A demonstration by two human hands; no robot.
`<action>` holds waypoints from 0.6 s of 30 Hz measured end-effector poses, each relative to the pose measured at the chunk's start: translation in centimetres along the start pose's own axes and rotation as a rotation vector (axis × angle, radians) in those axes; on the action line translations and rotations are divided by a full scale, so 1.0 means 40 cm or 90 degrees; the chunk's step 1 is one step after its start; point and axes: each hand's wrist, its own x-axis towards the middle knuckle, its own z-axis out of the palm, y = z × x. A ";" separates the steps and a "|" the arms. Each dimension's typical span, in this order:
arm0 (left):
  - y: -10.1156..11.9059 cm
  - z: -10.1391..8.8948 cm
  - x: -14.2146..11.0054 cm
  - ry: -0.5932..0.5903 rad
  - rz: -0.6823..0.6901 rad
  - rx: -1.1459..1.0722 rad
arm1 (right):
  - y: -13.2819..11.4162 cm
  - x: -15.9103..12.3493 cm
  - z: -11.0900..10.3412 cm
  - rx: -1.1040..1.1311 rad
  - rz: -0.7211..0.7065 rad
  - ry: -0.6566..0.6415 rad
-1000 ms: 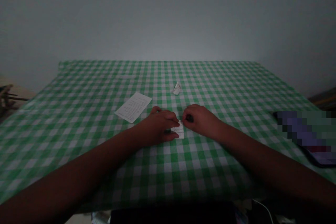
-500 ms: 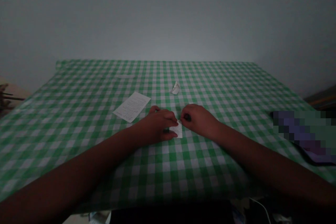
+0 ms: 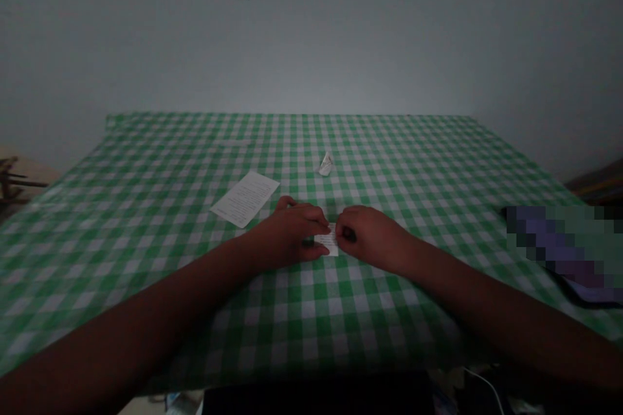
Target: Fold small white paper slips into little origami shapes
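Observation:
A small slip of printed paper (image 3: 331, 243) lies on the checked tablecloth between my hands. My left hand (image 3: 296, 230) rests over its left part, thumb and fingers apart, fingertips pressing on the slip. Closed in a pinch, my right hand (image 3: 367, 233) is at the slip's right edge; its fingertips partly hide what they grip. A larger printed sheet (image 3: 246, 199) lies flat beyond my left hand, tilted on the cloth. Farther off sits a small crumpled piece of paper (image 3: 326, 165).
The green and white checked tablecloth (image 3: 413, 162) covers the table up to a pale wall (image 3: 311, 39). At the right side lies a dark-edged, flat device (image 3: 559, 253), its surface pixelated. A white cable (image 3: 487, 386) hangs below the front edge.
My right hand has moved slightly toward me, down along the slip's right edge, uncovering its upper right part. My left hand and the slip stay in place.

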 end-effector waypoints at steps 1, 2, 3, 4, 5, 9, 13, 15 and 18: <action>0.001 -0.001 0.000 -0.003 -0.001 -0.002 | -0.005 -0.008 0.000 0.006 -0.001 -0.008; 0.002 -0.002 0.000 -0.008 -0.004 -0.004 | -0.008 -0.013 0.000 0.012 -0.003 -0.017; 0.004 -0.004 0.001 -0.013 -0.006 -0.005 | -0.009 -0.015 0.000 0.017 -0.001 -0.022; 0.006 -0.006 0.001 -0.016 -0.009 -0.005 | -0.009 -0.013 -0.001 0.017 0.003 -0.021; 0.007 -0.007 0.002 -0.019 -0.011 -0.004 | -0.006 -0.009 -0.002 0.016 0.009 -0.015; 0.011 -0.009 0.003 -0.010 -0.018 0.003 | 0.001 0.009 -0.004 -0.003 0.034 0.009; 0.014 -0.011 0.003 -0.015 -0.013 -0.009 | -0.013 -0.009 0.000 0.026 0.002 -0.022; 0.015 -0.012 0.003 -0.025 -0.010 -0.013 | -0.019 -0.018 0.002 0.022 -0.002 -0.024; 0.013 -0.011 0.002 -0.015 -0.009 -0.003 | -0.017 -0.016 -0.001 0.022 0.018 -0.021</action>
